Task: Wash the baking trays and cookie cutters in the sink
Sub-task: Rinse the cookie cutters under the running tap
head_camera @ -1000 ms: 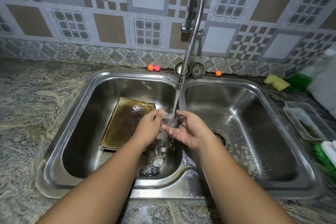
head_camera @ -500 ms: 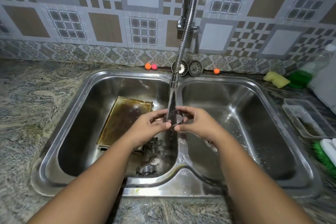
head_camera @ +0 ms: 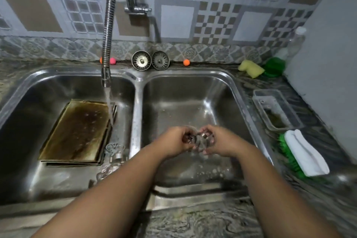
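Stained baking trays [head_camera: 77, 131] lie stacked in the left basin of the steel double sink [head_camera: 136, 114]. Water runs from the flexible tap [head_camera: 106, 75] onto the trays' right edge. Several metal cookie cutters [head_camera: 114, 152] lie in the left basin beside the trays. Over the right basin, my left hand [head_camera: 173, 142] and my right hand [head_camera: 220, 142] together hold a small metal cookie cutter [head_camera: 199, 139] between their fingertips. The cutter is blurred and partly hidden by my fingers.
Two sink strainers [head_camera: 150, 60] and small coloured balls [head_camera: 186, 62] stand at the back ledge. A yellow sponge [head_camera: 251, 68], a green sponge [head_camera: 274, 66], a clear plastic tub [head_camera: 276, 110] and a green-and-white scrub brush [head_camera: 301, 154] lie on the right counter.
Both hands have carried the cookie cutter from under the running water to the right, over the right basin. The tap keeps running into the left basin.
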